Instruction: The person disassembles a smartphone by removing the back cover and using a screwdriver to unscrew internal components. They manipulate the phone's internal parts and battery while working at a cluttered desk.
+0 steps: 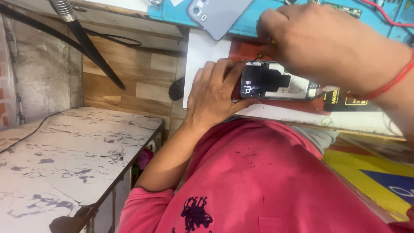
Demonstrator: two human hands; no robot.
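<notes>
Left hand point(213, 92) clamps the opened phone point(276, 82) steady while right hand point(310, 36), above it, pinches a small screwdriver point(261, 55); keep it vertical.

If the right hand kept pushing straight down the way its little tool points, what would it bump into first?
Most likely the opened phone. The right hand hovers just above its top edge, and the thin yellow-handled tool in its fingers aims at the phone's upper corner, which the left hand steadies. Depth is hard to judge; the tip may already touch.

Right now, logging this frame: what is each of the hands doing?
Left hand: closed around the end of the opened phone.
Right hand: pinching a small yellow-handled tool over the phone.
</notes>
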